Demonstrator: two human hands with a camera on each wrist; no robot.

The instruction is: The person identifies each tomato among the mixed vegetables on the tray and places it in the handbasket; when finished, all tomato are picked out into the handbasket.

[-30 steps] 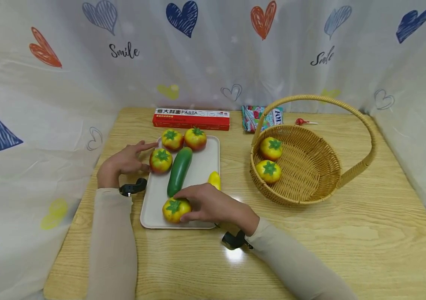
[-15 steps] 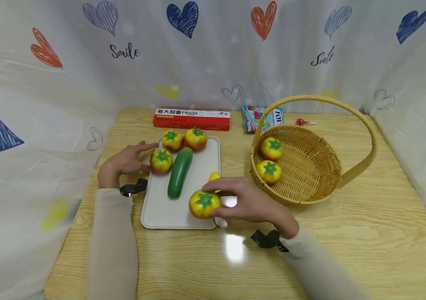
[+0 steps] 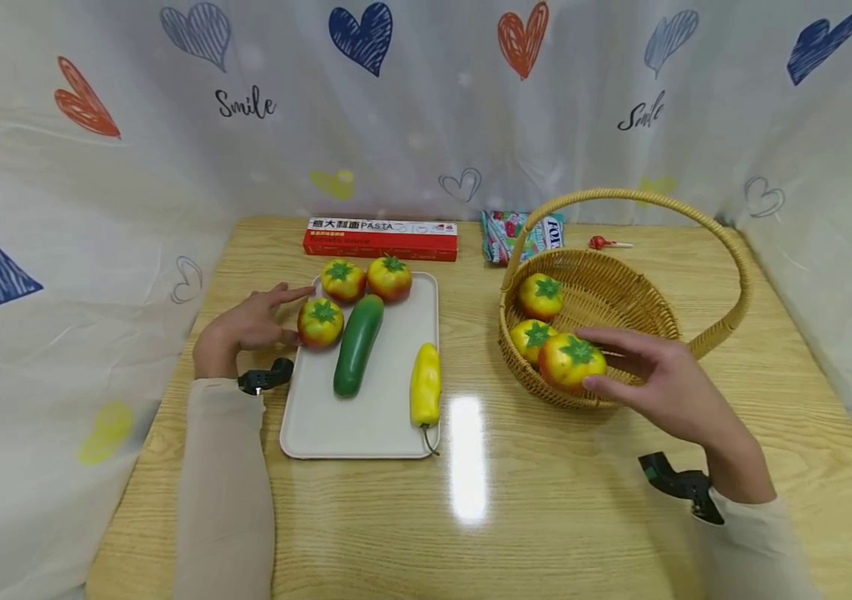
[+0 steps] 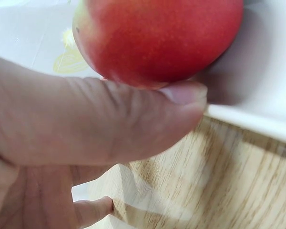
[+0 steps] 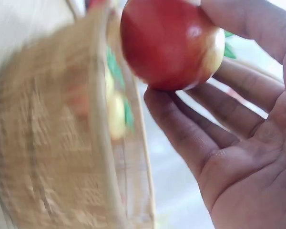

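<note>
My right hand (image 3: 666, 375) holds a yellow-red toy tomato (image 3: 570, 362) between thumb and fingertips, over the near left rim of the wicker basket (image 3: 639, 292). Its red underside shows in the right wrist view. Two like tomatoes lie inside the basket, one (image 3: 541, 295) at the back left and one partly covered by the held tomato. At the left rim of the white tray (image 3: 388, 425) rests my left hand (image 3: 249, 323), fingers extended. In the left wrist view its thumb (image 4: 133, 119) lies right beside a red tomato (image 4: 157, 38).
Several tomatoes (image 3: 343, 281), a green cucumber (image 3: 358, 346) and a yellow pepper (image 3: 425, 385) lie on the tray. Behind stand a red pasta box (image 3: 381, 240), a candy bag (image 3: 501, 237) and a lollipop (image 3: 600, 242). The basket's tall handle (image 3: 621, 194) arches overhead.
My right hand has taken the tomato from the tray's near part and carried it right to above the basket, uncovering the yellow pepper. My left hand has stayed in place.
</note>
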